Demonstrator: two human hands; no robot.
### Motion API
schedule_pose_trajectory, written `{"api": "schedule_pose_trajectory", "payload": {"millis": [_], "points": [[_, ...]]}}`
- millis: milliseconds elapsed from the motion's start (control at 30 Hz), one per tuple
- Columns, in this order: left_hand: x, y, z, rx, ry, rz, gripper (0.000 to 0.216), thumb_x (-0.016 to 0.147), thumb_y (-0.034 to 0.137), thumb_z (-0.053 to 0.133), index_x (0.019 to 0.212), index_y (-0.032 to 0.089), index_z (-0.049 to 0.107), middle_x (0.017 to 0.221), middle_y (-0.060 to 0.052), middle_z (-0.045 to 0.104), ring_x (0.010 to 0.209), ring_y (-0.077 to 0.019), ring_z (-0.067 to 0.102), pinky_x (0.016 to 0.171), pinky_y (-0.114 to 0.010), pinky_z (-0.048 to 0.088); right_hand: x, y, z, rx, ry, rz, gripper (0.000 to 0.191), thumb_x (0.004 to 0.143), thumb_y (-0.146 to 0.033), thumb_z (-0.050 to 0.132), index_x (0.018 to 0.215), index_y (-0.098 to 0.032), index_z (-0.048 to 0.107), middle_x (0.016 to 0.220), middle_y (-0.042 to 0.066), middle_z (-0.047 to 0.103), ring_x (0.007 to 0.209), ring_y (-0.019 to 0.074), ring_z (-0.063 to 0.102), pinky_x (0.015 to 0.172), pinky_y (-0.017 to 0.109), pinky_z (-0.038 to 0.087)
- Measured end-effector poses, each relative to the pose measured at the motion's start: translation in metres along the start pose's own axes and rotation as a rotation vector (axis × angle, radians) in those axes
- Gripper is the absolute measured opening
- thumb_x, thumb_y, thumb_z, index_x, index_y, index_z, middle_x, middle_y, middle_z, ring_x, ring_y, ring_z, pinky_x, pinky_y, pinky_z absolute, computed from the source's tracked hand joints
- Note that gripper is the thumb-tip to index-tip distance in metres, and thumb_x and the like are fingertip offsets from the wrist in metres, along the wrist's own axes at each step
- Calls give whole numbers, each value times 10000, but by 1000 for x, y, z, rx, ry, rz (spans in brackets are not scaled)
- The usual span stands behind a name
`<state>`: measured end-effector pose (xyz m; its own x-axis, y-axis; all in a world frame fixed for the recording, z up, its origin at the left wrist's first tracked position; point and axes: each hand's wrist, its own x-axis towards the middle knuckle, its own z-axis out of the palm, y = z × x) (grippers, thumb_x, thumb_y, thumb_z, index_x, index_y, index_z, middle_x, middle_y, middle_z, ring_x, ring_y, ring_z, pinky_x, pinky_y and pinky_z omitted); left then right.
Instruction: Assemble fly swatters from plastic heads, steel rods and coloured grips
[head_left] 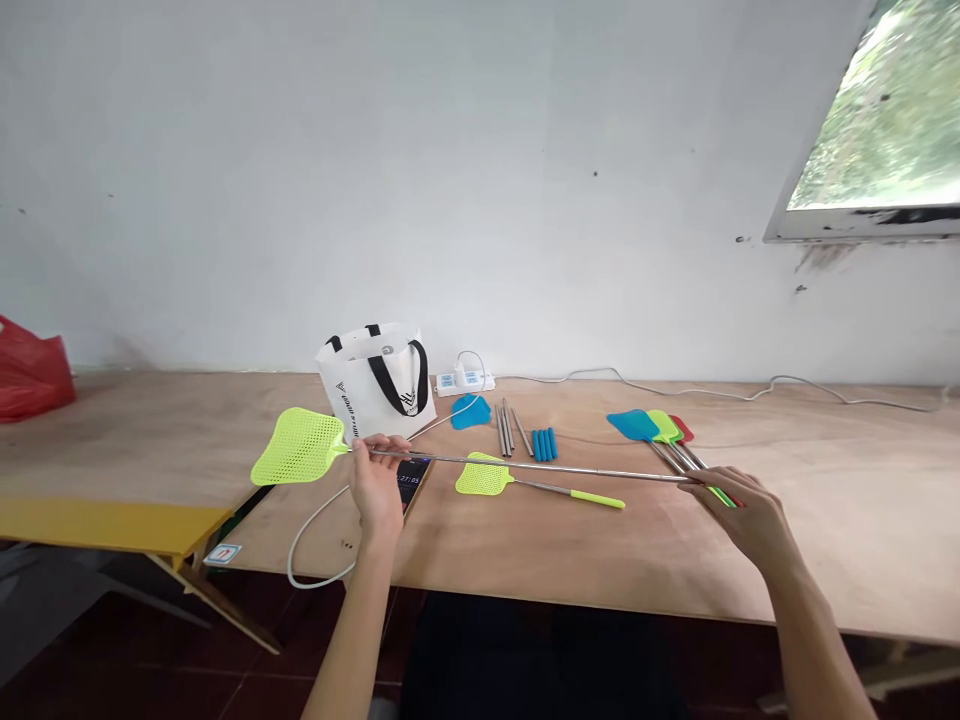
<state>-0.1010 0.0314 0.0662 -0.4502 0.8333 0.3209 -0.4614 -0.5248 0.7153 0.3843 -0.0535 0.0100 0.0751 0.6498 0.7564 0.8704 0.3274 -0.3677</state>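
Stretching from right hand (pixel 739 508) past left hand (pixel 377 485) is a lime flyswatter (pixel 298 448).

White tote bag (pixel 375 418) beside power strip (pixel 474 379)

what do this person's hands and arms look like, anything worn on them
The left hand and right hand are bare, without gloves. No watch or bracelet shows at either wrist, and no sleeve shows on the left forearm or right forearm. No markings or cables can be made out on them.
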Motion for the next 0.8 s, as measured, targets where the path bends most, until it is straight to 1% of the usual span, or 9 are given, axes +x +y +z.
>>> {"api": "schedule_pose_trajectory", "payload": {"millis": [133,233,333,433,500,567,633,700,800], "points": [[-2,-5,4,42,8,24,420,891,602,633,821,188,618,760,-41,707,762,-185,679,736,-303,511,0,-2,-5,38,-37,9,399,928,-633,579,883,-287,773,875,46,764,814,229,703,792,380,502],[-9,-11,14,72,-102,-47,431,906,595,612,896,169,674,923,-100,762,844,-201,703,794,-321,526,4,-13,-3,46,-73,-23,409,930,-641,568,884,-292,776,887,53,765,807,233,701,778,381,517],[-27,-21,30,66,-228,-156,485,919,624,584,997,159,700,1070,-147,770,906,-229,720,851,-364,539,11,-40,7,66,-117,-78,363,964,-575,556,922,-284,769,861,51,744,796,230,694,753,371,530],[-59,-35,47,94,-342,-203,496,941,620,565,1031,158,721,1166,-161,753,1033,-271,711,927,-401,532,11,-81,27,77,-184,-178,316,1022,-448,509,962,-267,761,770,41,696,727,193,660,680,319,510],[-89,-45,57,155,-494,-245,515,983,611,499,1070,162,736,1210,-154,740,1120,-292,685,974,-425,521,5,-110,44,74,-180,-248,335,1039,-400,483,910,-256,757,691,31,655,656,173,620,627,294,482],[-119,-54,66,196,-654,-330,513,998,603,483,1126,176,737,1219,-134,741,1183,-297,660,1025,-435,501,-3,-136,61,85,-166,-298,317,1052,-363,461,1005,-260,757,738,38,685,688,174,639,655,294,489],[-139,-61,72,141,-657,-387,567,1030,619,371,1245,200,687,1277,-119,716,1227,-291,638,1019,-439,511,-10,-152,73,117,-132,-306,306,1061,-323,441,1091,-273,741,865,52,738,794,186,683,737,309,514],[-145,-64,74,173,-712,-416,561,1036,603,375,1277,192,672,1311,-123,695,1246,-283,623,1025,-422,506,-14,-157,78,134,-134,-295,282,1057,-325,460,1118,-276,731,942,54,754,851,188,697,772,308,516],[-132,-61,68,282,-800,-485,562,1033,599,382,1340,202,636,1340,-121,673,1172,-268,657,951,-392,532,-14,-148,80,89,-195,-239,291,1049,-399,475,1089,-275,735,862,41,738,792,184,679,731,294,497]]}}
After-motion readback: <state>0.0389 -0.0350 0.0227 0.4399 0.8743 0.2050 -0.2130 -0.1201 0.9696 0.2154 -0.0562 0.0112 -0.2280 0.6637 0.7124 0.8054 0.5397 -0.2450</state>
